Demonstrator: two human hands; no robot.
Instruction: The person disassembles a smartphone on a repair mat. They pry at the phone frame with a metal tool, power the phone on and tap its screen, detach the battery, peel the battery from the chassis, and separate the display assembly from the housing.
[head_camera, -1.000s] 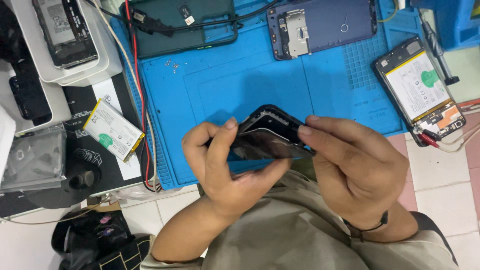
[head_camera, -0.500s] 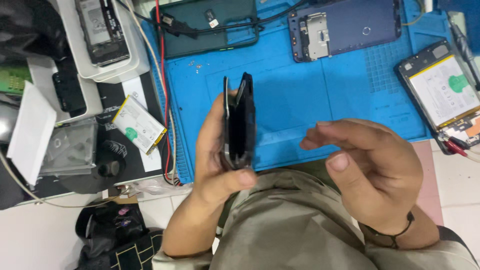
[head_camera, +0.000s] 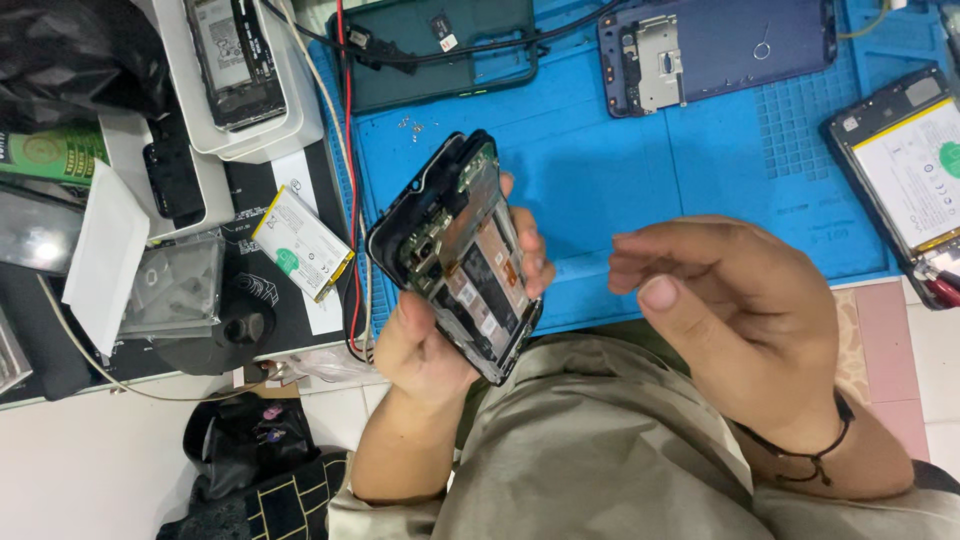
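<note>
The left hand clasps an opened phone by its lower end, thumb on one edge, fingers behind the other. Half a second ago the phone stood edge-on; now its bare circuit side faces up, tilted toward eleven o'clock above the blue mat. At three o'clock, the right hand hovers loosely curled, holding nothing.

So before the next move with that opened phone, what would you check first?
1. Left hand grips the phone: ok.
2. Phone's open side faces the camera, boards visible: ok.
3. Right hand free, holding nothing: ok.
4. Blue mat bare under the phone: ok.
5. Tiny screws lie loose on the mat: not ok.
6. All connectors inside unplugged: cannot tell.
</note>
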